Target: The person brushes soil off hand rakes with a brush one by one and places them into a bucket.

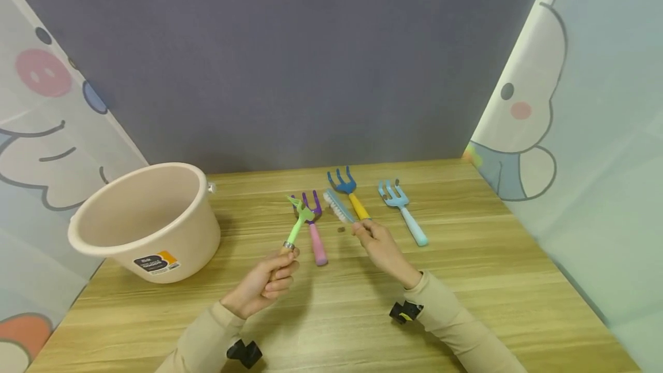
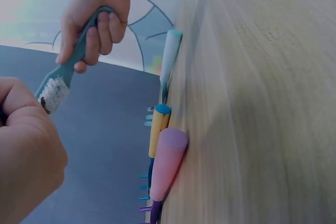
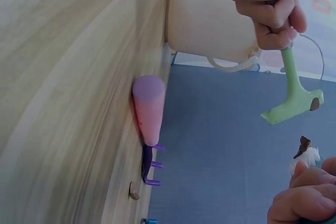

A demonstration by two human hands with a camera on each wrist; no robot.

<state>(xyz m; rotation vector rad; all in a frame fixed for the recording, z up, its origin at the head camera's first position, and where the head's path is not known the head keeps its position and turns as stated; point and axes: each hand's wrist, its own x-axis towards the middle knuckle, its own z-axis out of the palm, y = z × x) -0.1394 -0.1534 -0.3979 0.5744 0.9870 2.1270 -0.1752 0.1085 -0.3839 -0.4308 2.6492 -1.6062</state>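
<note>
My left hand (image 1: 266, 284) grips the handle of a green hand hoe (image 1: 294, 233), raised above the table with its head pointing away from me. A brown spot of dirt marks the hoe head (image 3: 295, 104) in the right wrist view. My right hand (image 1: 382, 249) holds a blue scrubbing brush (image 1: 339, 207) by its handle. Its white bristles (image 2: 54, 94) have a brown bit at the tip in the left wrist view. Brush and hoe are apart. Beneath the hoe lies a purple garden fork (image 1: 317, 243) with a pink handle.
A blue fork (image 1: 358, 206) with a yellow handle lies behind the brush. Further right lies a light blue fork (image 1: 412, 226) with brown bits on its tines. A brown crumb (image 1: 340, 229) sits on the wooden table (image 1: 331, 327). A beige bucket (image 1: 202, 240) stands at left.
</note>
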